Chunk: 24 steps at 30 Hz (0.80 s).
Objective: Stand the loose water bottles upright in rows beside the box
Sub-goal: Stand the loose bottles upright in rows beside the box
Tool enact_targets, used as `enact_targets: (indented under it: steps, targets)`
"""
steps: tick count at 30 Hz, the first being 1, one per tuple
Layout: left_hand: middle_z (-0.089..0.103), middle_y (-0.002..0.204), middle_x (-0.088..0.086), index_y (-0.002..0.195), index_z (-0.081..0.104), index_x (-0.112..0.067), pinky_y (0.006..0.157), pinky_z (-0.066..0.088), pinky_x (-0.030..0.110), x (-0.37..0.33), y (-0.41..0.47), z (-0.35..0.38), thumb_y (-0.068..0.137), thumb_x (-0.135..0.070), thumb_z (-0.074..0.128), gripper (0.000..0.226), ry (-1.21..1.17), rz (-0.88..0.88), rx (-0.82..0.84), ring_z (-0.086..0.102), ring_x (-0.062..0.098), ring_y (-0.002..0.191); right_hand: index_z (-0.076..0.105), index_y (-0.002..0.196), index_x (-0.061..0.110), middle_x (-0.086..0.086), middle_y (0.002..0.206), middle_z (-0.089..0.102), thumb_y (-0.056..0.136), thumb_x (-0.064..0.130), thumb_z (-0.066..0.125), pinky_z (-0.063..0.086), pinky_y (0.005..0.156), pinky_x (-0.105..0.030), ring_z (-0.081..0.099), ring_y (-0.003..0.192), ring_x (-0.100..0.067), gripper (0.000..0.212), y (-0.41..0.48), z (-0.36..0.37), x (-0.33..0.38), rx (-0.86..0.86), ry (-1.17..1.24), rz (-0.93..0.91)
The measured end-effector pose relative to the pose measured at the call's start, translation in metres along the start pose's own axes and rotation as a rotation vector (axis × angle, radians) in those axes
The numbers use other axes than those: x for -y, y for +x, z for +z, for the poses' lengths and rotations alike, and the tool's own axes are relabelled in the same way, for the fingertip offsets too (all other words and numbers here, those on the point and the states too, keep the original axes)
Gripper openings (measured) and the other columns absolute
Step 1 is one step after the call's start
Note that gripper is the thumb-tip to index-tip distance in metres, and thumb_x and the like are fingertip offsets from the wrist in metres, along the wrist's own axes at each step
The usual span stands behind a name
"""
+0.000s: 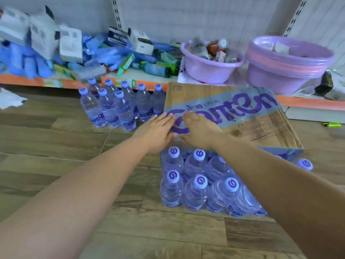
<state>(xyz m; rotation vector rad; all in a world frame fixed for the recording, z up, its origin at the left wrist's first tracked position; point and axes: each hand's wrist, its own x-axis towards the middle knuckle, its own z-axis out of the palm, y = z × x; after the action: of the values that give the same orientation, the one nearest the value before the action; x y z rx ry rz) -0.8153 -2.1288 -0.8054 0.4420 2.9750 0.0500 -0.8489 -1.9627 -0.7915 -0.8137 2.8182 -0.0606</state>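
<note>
Lilac basins (209,71) on shelf (18,79) (boxes (71,43) leftward).

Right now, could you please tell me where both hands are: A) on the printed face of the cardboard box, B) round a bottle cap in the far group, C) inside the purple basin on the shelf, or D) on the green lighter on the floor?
A: the left hand and the right hand both rest on the cardboard box, on its printed face, and neither has a grip on anything else.
</note>
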Motion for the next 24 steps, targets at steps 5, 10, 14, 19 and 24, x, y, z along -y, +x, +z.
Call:
enact_targets:
  steps: [5, 10, 14, 19, 24]
  targets:
    - [-0.004, 0.160, 0.001, 0.150, -0.001, -0.014, 0.122, 0.000, 0.033, 0.100, -0.012, 0.014, 0.100, -0.043, 0.021, 0.063, -0.058, -0.184, 0.018, -0.004, 0.015, 0.148, 0.015, 0.151, 0.010, -0.004, 0.161, 0.007, 0.096, 0.043, 0.044, 0.013, 0.120, -0.035, 0.005, 0.149, -0.020, 0.070, 0.069, 0.015, 0.059, 0.030, 0.034, -0.067]
    - [-0.004, 0.160, 0.003, 0.150, -0.001, -0.012, 0.121, 0.002, 0.034, 0.196, -0.011, 0.024, 0.100, -0.040, 0.025, 0.063, -0.088, -0.338, 0.003, -0.001, 0.017, 0.148, 0.008, 0.152, 0.010, -0.004, 0.162, 0.003, 0.097, 0.041, 0.043, 0.013, 0.122, -0.036, 0.001, 0.150, -0.018, 0.072, 0.138, 0.026, 0.099, 0.031, 0.091, -0.065]
    - [-0.005, 0.160, 0.005, 0.150, -0.002, -0.010, 0.121, 0.003, 0.034, 0.241, -0.004, 0.034, 0.099, -0.039, 0.030, 0.066, -0.091, -0.391, 0.003, -0.001, 0.019, 0.148, 0.003, 0.153, 0.012, -0.001, 0.162, -0.003, 0.098, 0.036, 0.043, 0.017, 0.121, -0.038, -0.003, 0.150, -0.017, 0.072, 0.191, 0.031, 0.132, 0.020, 0.109, -0.057]
    - [-0.012, 0.159, 0.002, 0.149, -0.008, -0.013, 0.121, 0.001, 0.037, 0.262, 0.018, 0.046, 0.099, -0.039, 0.031, 0.069, -0.107, -0.385, 0.001, -0.005, 0.019, 0.148, -0.005, 0.153, 0.019, 0.002, 0.161, -0.014, 0.100, 0.031, 0.039, 0.016, 0.119, -0.039, -0.007, 0.150, -0.018, 0.070, 0.227, 0.032, 0.156, 0.018, 0.085, -0.043]
    - [-0.015, 0.159, 0.003, 0.149, -0.010, -0.014, 0.119, 0.011, 0.039, 0.271, 0.052, 0.033, 0.099, -0.030, 0.037, 0.071, -0.141, -0.317, -0.020, -0.002, 0.025, 0.148, 0.001, 0.153, 0.018, 0.001, 0.161, -0.009, 0.101, 0.026, 0.038, 0.032, 0.111, -0.043, 0.014, 0.148, -0.027, 0.065, 0.252, 0.031, 0.158, 0.001, 0.072, 0.030]
